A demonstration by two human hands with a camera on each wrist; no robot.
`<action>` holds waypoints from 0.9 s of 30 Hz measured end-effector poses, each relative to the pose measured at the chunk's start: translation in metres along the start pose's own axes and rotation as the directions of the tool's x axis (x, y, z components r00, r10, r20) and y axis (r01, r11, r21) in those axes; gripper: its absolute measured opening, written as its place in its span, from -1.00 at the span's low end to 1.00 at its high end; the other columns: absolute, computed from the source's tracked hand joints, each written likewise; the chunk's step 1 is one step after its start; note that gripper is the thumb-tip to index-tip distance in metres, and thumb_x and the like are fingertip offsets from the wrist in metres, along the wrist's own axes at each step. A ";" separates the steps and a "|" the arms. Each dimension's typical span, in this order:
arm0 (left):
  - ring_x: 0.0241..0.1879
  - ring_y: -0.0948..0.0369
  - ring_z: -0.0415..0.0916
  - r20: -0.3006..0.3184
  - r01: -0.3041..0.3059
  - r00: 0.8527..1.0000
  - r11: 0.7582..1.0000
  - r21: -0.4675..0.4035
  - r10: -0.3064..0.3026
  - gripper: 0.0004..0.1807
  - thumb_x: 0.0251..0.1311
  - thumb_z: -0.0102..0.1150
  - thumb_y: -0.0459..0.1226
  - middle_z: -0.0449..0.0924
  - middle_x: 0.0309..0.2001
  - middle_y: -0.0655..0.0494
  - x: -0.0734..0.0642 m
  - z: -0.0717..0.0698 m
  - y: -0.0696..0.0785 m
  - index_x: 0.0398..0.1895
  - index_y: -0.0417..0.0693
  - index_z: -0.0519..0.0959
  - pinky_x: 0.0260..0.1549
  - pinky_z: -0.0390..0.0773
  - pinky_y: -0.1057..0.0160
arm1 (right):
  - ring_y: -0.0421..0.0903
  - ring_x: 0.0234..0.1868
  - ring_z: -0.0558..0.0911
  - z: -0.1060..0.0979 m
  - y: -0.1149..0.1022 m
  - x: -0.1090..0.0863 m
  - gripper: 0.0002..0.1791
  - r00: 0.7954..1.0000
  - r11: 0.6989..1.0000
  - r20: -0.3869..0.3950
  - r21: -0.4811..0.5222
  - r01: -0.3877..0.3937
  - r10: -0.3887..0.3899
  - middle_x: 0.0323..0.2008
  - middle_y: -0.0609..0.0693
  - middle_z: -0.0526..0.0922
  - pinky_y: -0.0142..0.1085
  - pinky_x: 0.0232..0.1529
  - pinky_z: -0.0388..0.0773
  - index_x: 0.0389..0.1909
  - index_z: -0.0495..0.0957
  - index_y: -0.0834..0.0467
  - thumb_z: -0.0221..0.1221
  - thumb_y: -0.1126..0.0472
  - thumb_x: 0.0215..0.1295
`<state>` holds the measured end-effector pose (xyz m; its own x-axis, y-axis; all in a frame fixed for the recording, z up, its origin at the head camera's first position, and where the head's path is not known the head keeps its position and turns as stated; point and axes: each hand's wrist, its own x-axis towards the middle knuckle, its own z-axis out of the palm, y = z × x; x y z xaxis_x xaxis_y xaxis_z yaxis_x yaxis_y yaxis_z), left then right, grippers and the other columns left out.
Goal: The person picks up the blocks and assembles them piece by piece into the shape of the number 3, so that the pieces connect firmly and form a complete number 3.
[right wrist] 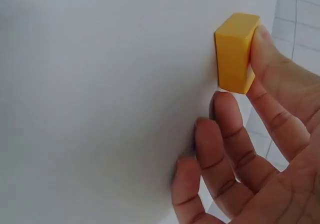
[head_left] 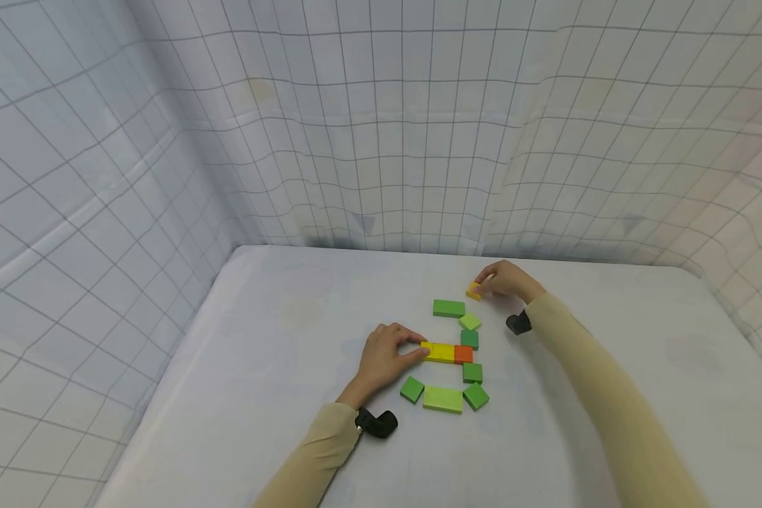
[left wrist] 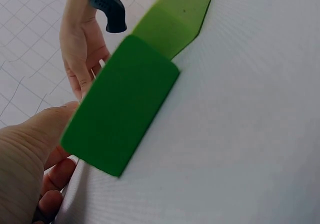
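Note:
My left hand (head_left: 384, 358) has its thumb and forefinger at the left end of a row of yellow blocks (head_left: 443, 353), pinching the end block. An orange-red block (head_left: 463, 354) adjoins the row on the right. Farther back, my right hand (head_left: 506, 280) pinches a small yellow-orange block (right wrist: 233, 58) between thumb and forefinger, at the table surface; its other fingers are bent beside it. In the left wrist view a green block (left wrist: 120, 106) and a light green one (left wrist: 175, 21) stand in front and hide the left fingertips' work.
Behind the row lie a long green block (head_left: 449, 308), a light green block (head_left: 470, 321) and a dark green block (head_left: 469, 339). In front are several green blocks, including a long light green one (head_left: 443, 399). White cloth covers the table (head_left: 279, 367); a gridded curtain (head_left: 381, 141) hangs behind.

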<state>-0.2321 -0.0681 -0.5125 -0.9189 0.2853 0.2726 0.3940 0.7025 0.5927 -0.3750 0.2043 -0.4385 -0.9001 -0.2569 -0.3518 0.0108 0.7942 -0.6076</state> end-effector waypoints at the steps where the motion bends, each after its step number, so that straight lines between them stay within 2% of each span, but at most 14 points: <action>1: -0.26 0.26 0.34 0.001 0.003 1.000 1.000 0.000 -0.003 -0.71 0.11 0.28 0.05 0.53 -0.24 0.28 0.000 0.000 0.000 -0.17 0.16 0.70 -0.23 0.30 0.22 | -0.11 -0.38 0.39 0.000 -0.005 0.003 -0.67 1.000 1.000 0.009 -0.003 -0.010 0.010 -0.26 0.04 0.54 -0.30 -0.35 0.30 -0.15 0.63 0.20 0.33 0.08 0.14; 5: -0.26 0.26 0.34 0.003 0.004 1.000 1.000 -0.006 -0.004 -0.71 0.12 0.28 0.05 0.53 -0.24 0.28 0.000 0.000 0.000 -0.17 0.16 0.70 -0.23 0.30 0.22 | -0.11 -0.44 0.38 0.000 -0.027 0.011 -0.71 0.997 0.996 0.025 -0.043 -0.074 0.075 -0.38 0.04 0.45 -0.27 -0.40 0.36 -0.27 0.59 0.19 0.35 0.07 0.12; 9: -0.25 0.26 0.34 0.011 0.007 1.000 1.000 -0.005 -0.007 -0.71 0.12 0.27 0.06 0.53 -0.24 0.29 -0.001 0.001 -0.001 -0.16 0.18 0.70 -0.23 0.30 0.22 | -0.13 -0.43 0.40 0.005 -0.041 0.023 -0.76 0.993 0.989 0.018 -0.097 -0.110 0.113 -0.47 -0.01 0.47 -0.22 -0.35 0.43 -0.31 0.57 0.20 0.34 0.13 0.13; 14: -0.25 0.27 0.34 0.016 0.012 1.000 1.000 -0.005 -0.011 -0.70 0.12 0.27 0.06 0.52 -0.24 0.30 -0.001 0.003 -0.003 -0.17 0.18 0.70 -0.22 0.29 0.22 | -0.14 -0.44 0.39 0.014 -0.051 0.035 -0.77 0.998 0.986 0.003 -0.154 -0.065 0.066 -0.48 -0.03 0.50 -0.33 -0.39 0.35 -0.39 0.58 0.24 0.35 0.16 0.11; 21: -0.25 0.27 0.33 0.015 0.011 1.000 1.000 -0.008 -0.011 -0.71 0.12 0.26 0.06 0.52 -0.24 0.31 -0.001 0.003 -0.003 -0.17 0.18 0.69 -0.22 0.29 0.23 | -0.16 -0.50 0.36 0.024 -0.071 0.039 -0.75 0.999 0.978 0.047 -0.210 -0.008 0.018 -0.56 -0.07 0.43 -0.35 -0.44 0.27 -0.47 0.54 0.16 0.37 0.09 0.09; 27: -0.25 0.26 0.33 0.014 0.008 1.000 1.000 -0.007 -0.008 -0.70 0.13 0.26 0.07 0.52 -0.23 0.30 0.001 0.000 -0.003 -0.16 0.18 0.69 -0.22 0.29 0.23 | -0.19 -0.54 0.35 0.035 -0.080 0.051 -0.77 0.994 0.986 0.102 -0.162 0.041 -0.025 -0.61 -0.09 0.43 -0.36 -0.43 0.27 -0.42 0.55 0.16 0.37 0.11 0.10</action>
<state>-0.2338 -0.0700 -0.5143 -0.9222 0.2891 0.2569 0.3867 0.7004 0.5999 -0.4064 0.1084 -0.4321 -0.8509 -0.3312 -0.4077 -0.0965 0.8616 -0.4984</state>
